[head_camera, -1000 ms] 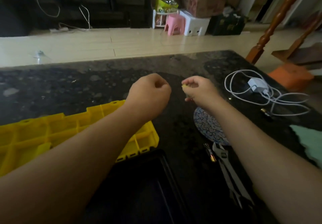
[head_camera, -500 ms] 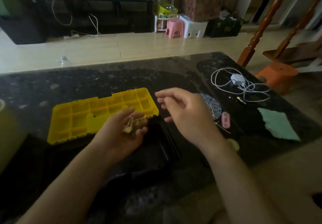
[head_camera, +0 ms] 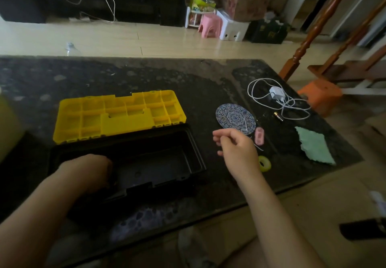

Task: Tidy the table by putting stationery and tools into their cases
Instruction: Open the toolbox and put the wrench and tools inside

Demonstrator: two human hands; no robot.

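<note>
A black toolbox lies open on the dark table, its yellow compartment lid folded back behind it. My left hand reaches down into the left end of the box; its fingers are hidden in the dark interior. Just right of the box, my right hand hovers with loosely curled fingers and holds nothing. Close to its right lie a small pink object and a yellow tape roll. A small metal bit lies further back right.
A patterned blue round coaster sits behind my right hand. A white charger with a coiled cable lies at the back right, and a green cloth near the right edge. An orange stool stands beside the table.
My left hand, which held a small metal item above the box, has dropped into the toolbox's left end. My right hand moved right, toward the pink object. The view pulled back.
</note>
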